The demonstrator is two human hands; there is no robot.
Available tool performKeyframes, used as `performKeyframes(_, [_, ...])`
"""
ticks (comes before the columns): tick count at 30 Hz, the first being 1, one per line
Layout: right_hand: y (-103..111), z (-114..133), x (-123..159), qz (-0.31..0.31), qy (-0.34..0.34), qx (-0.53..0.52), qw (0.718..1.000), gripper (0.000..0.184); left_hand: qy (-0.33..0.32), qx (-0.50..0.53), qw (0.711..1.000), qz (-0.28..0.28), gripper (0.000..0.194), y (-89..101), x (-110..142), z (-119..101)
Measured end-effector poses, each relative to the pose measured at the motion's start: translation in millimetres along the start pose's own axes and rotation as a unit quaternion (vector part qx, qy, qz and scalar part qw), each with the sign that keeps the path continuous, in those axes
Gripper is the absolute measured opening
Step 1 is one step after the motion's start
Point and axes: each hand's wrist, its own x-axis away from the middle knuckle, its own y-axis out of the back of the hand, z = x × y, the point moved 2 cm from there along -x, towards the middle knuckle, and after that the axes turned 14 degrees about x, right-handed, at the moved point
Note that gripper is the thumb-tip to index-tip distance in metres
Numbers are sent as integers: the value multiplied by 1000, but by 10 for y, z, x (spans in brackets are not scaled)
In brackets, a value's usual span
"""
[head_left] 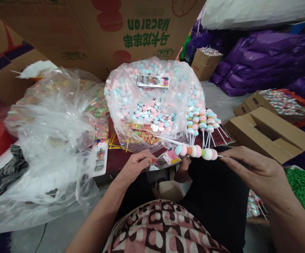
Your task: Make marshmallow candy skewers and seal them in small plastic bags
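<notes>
Fingers of the right hand (265, 170): thumb and forefinger together, clamped on the bare stick end of the candy skewer (198, 152).
Fingers of the left hand (139, 164): thumb pressed to fingertips, pinching one end of the clear wrapper (171, 155).
Skewer's place: held up between both hands, by the near edge of the dark red table (114, 154).
Long axis: nearly level, running side to side across the body.
Pointing: blue candy toward the left hand, stick toward the right.
Wrapper: just at the blue candy; cannot tell whether that tip is inside.
Beyond: large bag (176, 100) of loose candies; stacked skewers (209, 121) beside it, sticks toward the person.
</notes>
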Motion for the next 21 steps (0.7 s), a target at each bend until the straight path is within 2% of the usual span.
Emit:
performKeyframes(9, [-16, -21, 60, 17, 31, 2, 999, 6, 7, -57, 998, 24, 32, -2, -15, -54])
performKeyframes(14, [-41, -71, 81, 27, 50, 32, 998, 10, 19, -84, 996, 35, 23, -39, -25, -134])
performKeyframes(21, [-214, -96, 117, 57, 46, 41, 997, 17, 43, -126, 990, 53, 17, -131, -19, -238])
